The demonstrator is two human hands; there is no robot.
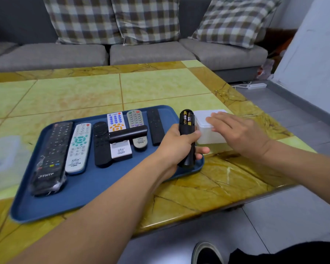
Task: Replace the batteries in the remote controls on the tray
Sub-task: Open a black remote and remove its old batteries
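Black remote (187, 138) stood upright in left hand (176, 147), clamped grip, batteries (187, 119) exposed on top — white box (210, 130) just right, under flat, unclenched right hand (236, 130).

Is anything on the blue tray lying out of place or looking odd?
Yes. One black remote lies crosswise on top of the white remote with blue buttons and the grey remote, while the others lie side by side. The large black remote at the left keeps a torn plastic wrap.
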